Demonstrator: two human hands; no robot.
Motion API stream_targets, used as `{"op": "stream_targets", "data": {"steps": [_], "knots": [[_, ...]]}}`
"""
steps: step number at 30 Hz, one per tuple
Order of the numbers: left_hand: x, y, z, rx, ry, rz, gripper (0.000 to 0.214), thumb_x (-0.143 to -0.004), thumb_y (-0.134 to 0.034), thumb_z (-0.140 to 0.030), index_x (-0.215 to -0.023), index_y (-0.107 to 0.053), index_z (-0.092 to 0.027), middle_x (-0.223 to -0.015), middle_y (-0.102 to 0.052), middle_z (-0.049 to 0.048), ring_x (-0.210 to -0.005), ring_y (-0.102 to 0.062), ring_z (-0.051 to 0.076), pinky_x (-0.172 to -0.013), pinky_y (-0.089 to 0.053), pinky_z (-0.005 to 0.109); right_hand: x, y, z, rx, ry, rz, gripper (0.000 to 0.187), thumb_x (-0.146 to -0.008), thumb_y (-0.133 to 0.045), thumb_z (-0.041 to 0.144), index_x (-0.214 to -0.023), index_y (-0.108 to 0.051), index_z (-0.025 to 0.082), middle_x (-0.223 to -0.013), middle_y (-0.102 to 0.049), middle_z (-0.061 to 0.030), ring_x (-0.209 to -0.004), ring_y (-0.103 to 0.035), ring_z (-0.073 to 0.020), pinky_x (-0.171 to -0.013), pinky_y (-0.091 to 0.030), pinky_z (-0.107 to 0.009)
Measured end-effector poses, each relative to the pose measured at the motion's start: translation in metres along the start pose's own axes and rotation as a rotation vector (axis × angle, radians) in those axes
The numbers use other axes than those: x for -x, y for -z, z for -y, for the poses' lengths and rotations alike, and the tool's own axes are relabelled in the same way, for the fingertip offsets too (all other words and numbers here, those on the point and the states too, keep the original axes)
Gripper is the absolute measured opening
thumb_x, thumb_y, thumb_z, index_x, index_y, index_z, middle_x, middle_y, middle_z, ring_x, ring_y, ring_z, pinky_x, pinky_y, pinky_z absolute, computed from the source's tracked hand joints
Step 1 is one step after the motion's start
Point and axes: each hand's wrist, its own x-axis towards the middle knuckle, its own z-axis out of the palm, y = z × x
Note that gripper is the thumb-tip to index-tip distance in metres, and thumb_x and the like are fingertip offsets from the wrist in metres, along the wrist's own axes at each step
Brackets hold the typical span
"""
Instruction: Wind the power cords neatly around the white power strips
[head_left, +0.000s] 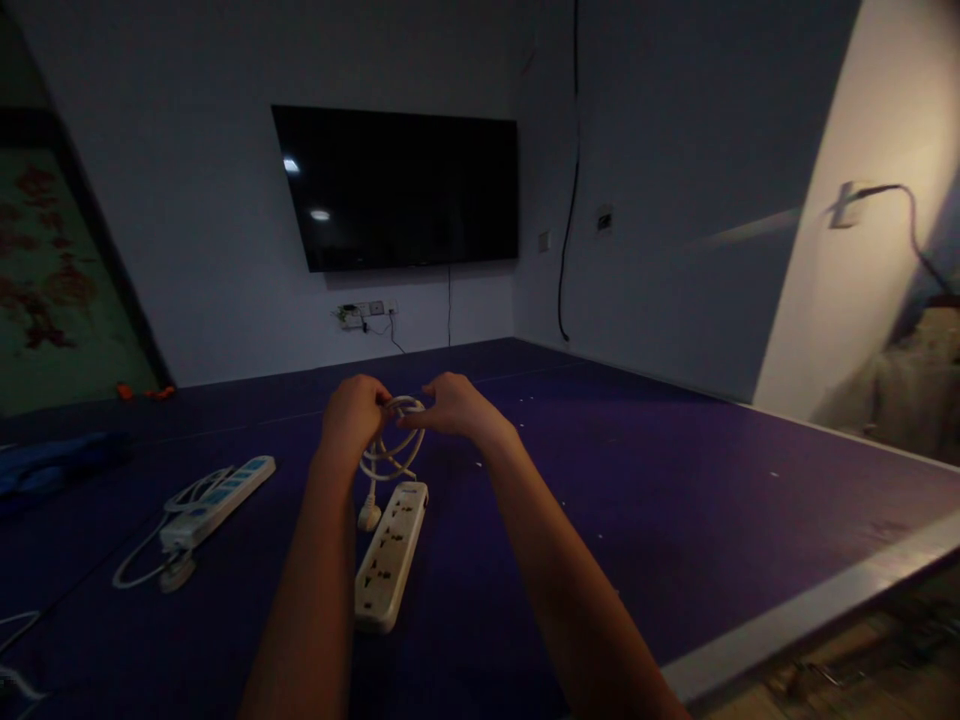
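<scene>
Both arms reach forward over a dark purple mat (675,500). My left hand (354,410) is closed round a coil of white cable (390,445). My right hand (450,405) pinches the same coil from the right side. The cable loops hang down from the hands, and its white plug (369,515) dangles beside a white power strip (391,555). That strip lies flat on the mat, just below the hands and between my forearms.
A second power strip (221,498) with blue switches and loose cord lies on the mat to the left. A dark television (401,190) hangs on the far wall above a wall socket (364,312). The mat's pale edge (810,610) runs at the right.
</scene>
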Motion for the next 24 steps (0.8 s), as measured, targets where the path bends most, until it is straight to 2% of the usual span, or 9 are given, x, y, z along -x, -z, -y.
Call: {"op": "stream_targets", "data": {"steps": [3,6,9,13,16,20,24], "knots": [[0.003,0.001,-0.007,-0.041,-0.017,-0.001,0.022,-0.067,-0.064,-0.014,-0.085,-0.076,-0.019,-0.082,-0.073,0.0099,-0.077,-0.065,0.022,-0.063,-0.041,0.027,-0.001,-0.001,0.002,0.014,-0.011,0.012,0.044,-0.061,-0.078,0.049,-0.084,-0.072,0.012,-0.081,-0.068,-0.0124,-0.077,-0.062,-0.0229,-0.059,-0.041,-0.027],[0.002,0.001,-0.007,-0.047,-0.023,-0.011,0.025,-0.065,-0.062,-0.012,-0.085,-0.076,-0.019,-0.084,-0.073,0.0092,-0.08,-0.065,0.022,-0.065,-0.042,0.026,0.001,0.0,0.006,0.056,-0.013,0.046,0.043,-0.068,-0.074,0.048,-0.086,-0.073,0.01,-0.082,-0.069,-0.0129,-0.078,-0.063,-0.0231,-0.061,-0.041,-0.028],[-0.002,0.0,0.002,0.073,-0.056,0.017,0.023,-0.064,-0.061,-0.013,-0.08,-0.075,-0.017,-0.077,-0.073,0.0075,-0.075,-0.065,0.021,-0.064,-0.043,0.025,0.004,0.004,0.007,0.031,0.025,0.041,0.042,-0.072,-0.071,0.048,-0.092,-0.073,0.011,-0.089,-0.07,-0.0132,-0.082,-0.065,-0.0232,-0.066,-0.043,-0.029],[-0.007,-0.001,0.018,0.238,-0.056,0.032,0.02,-0.063,-0.061,-0.017,-0.077,-0.076,-0.015,-0.065,-0.07,0.0049,-0.065,-0.063,0.019,-0.058,-0.041,0.024,0.007,0.008,0.001,-0.1,0.131,-0.024,0.06,-0.069,-0.073,0.052,-0.114,-0.068,0.013,-0.112,-0.068,-0.0157,-0.099,-0.063,-0.0249,-0.077,-0.047,-0.031],[-0.008,-0.002,0.024,0.305,-0.043,0.013,0.017,-0.062,-0.063,-0.02,-0.071,-0.075,-0.015,-0.061,-0.069,0.0039,-0.062,-0.062,0.018,-0.057,-0.039,0.024,0.009,0.013,-0.003,-0.197,0.139,0.035,0.063,-0.071,-0.073,0.05,-0.121,-0.064,0.014,-0.114,-0.067,-0.0144,-0.086,-0.066,-0.0202,-0.068,-0.05,-0.028],[-0.007,-0.003,0.025,0.348,-0.014,0.003,0.012,-0.061,-0.065,-0.022,-0.066,-0.074,-0.016,-0.06,-0.069,0.0035,-0.061,-0.061,0.017,-0.056,-0.04,0.024,0.01,0.022,-0.006,-0.287,0.127,0.115,0.051,-0.077,-0.07,0.043,-0.119,-0.066,0.015,-0.092,-0.072,-0.009,-0.064,-0.063,-0.0125,-0.053,-0.047,-0.022],[-0.006,-0.002,0.025,0.359,-0.002,-0.008,0.011,-0.061,-0.066,-0.02,-0.067,-0.074,-0.016,-0.062,-0.07,0.0045,-0.06,-0.061,0.017,-0.057,-0.041,0.024,0.01,0.025,-0.011,-0.364,0.107,0.177,0.036,-0.085,-0.063,0.037,-0.114,-0.068,0.018,-0.084,-0.072,-0.0052,-0.057,-0.06,-0.0087,-0.047,-0.045,-0.018]]}}
